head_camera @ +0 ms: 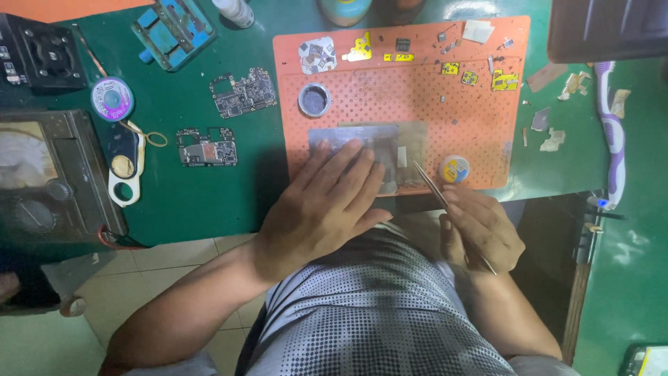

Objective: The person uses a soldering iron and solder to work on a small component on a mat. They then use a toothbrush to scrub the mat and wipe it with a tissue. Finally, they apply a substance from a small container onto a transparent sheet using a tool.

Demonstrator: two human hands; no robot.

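The left hand (327, 202) lies flat, fingers spread, pressing a metal plate (362, 150) at the near edge of the orange mat (417, 97). Just right of the plate, the right hand (480, 226) pinches tweezers (435, 188), tips touching it. Work looks midway.

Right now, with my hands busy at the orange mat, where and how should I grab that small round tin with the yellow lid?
Pinch the small round tin across its rim from above, fingertips on opposite sides. It lies flat on the orange mat, low and lid up, so only its edge offers grip. Come from the right: the right hand with the tweezers is nearest, and the left hand presses the metal plate.
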